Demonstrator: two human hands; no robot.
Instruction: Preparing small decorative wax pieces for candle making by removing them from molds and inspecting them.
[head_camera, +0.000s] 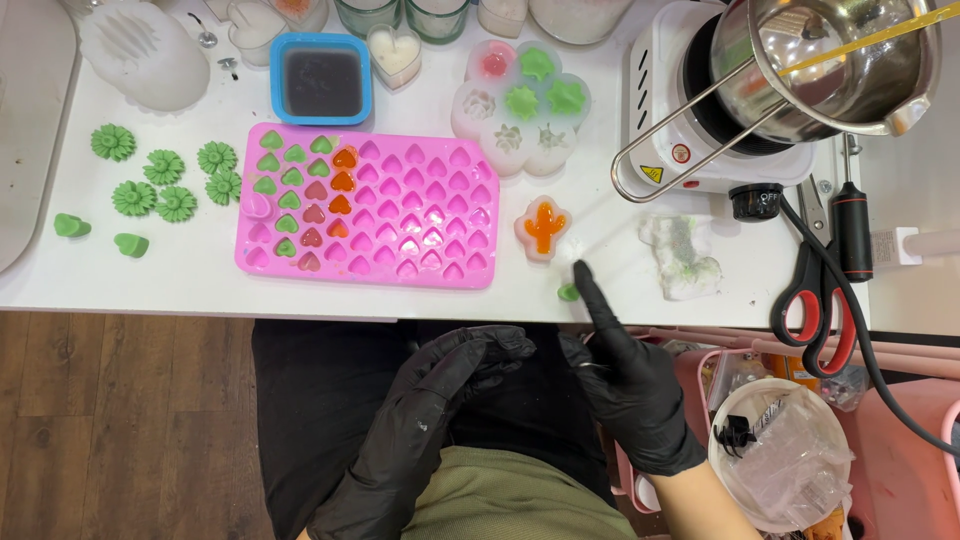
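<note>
At far left of the white table (200, 270), loose green flowers (163, 167) and two green hearts (72, 226) lie apart from each other. Next, a pink heart mould (420, 215) lies flat near the table's front edge; its left columns hold green, red and orange fills, the rest is bare. Behind it stand a blue square mould (322, 80) with a dark fill and a clear flower mould (520, 105) with green pieces. The left hand (440, 400), in a black glove, hangs below the table edge over the lap, fingers loosely curled, holding nothing. The right hand (625, 385), also gloved, has its forefinger extended to the table edge, the other fingers folded, grasping nothing; the fingertip sits just beside a small green piece (568, 292) at the front edge. Near that stands a clear cactus mould (543, 228) with an orange fill. Judged: the green piece is light, smooth, likely brittle wax, best pinched by its sides. Further right: a stained rag (682, 257), a hotplate (690, 110) bearing a steel pot (840, 60), and scissors (815, 300).
</note>
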